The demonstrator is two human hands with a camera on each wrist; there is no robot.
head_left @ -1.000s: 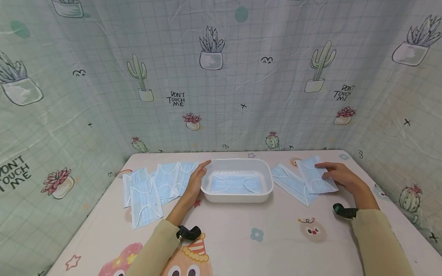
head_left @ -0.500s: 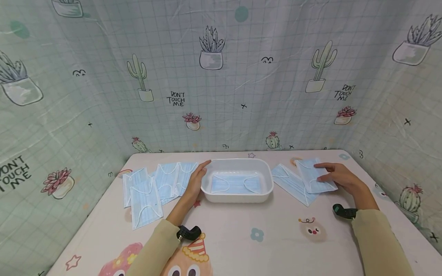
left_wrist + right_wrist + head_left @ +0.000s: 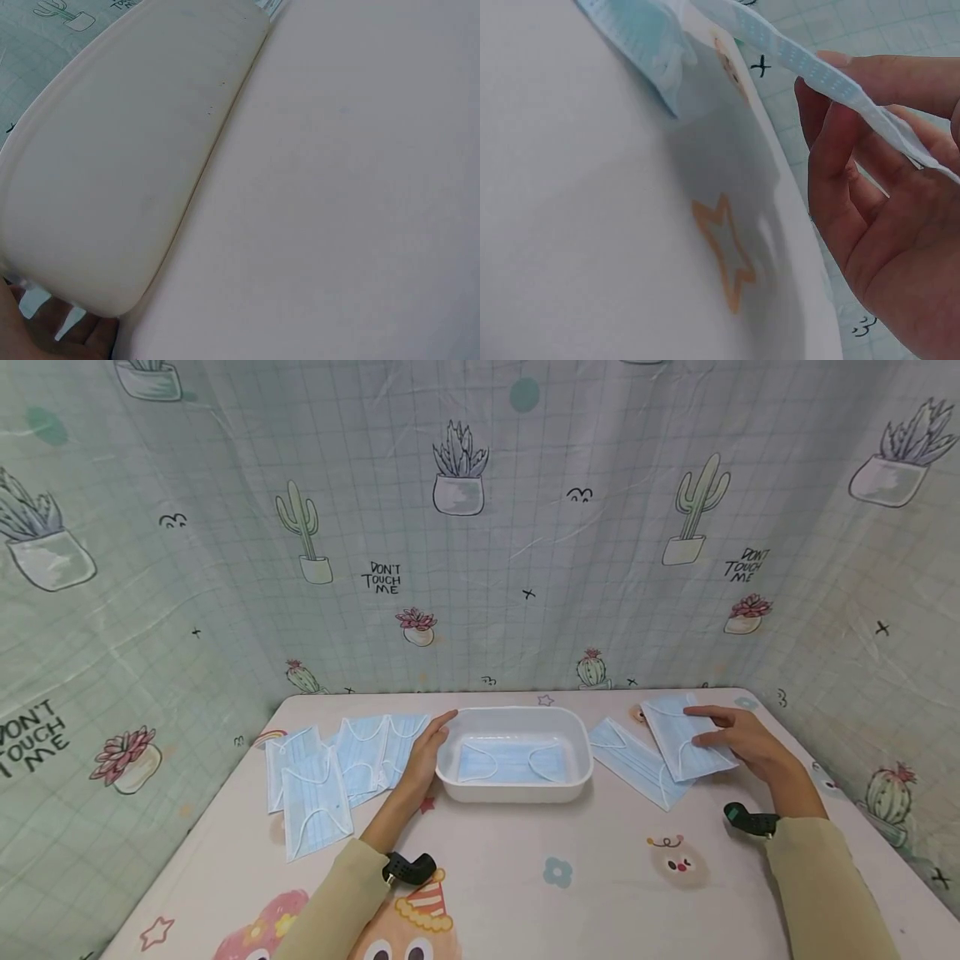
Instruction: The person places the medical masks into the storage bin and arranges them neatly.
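Note:
A white plastic container [image 3: 514,792] stands mid-table with a blue face mask [image 3: 513,760] lying flat inside. My left hand [image 3: 422,760] rests along the container's left side, fingers extended towards its far corner; in the left wrist view the fingers [image 3: 71,330] touch its end wall. On the right, my right hand [image 3: 738,739] pinches a face mask [image 3: 671,739] between thumb and fingers. The right wrist view shows this mask [image 3: 817,75] edge-on, lifted off the table. Another face mask [image 3: 637,768] lies slanted partly under it, beside the container.
Several face masks [image 3: 318,806] lie overlapping on the left of the patterned table [image 3: 510,877], by my left forearm. A cloth curtain [image 3: 480,552] with cactus prints hangs behind the table and along both sides.
My right hand has raised the pinched mask slightly, and it has turned a little. The left hand and the container have stayed put.

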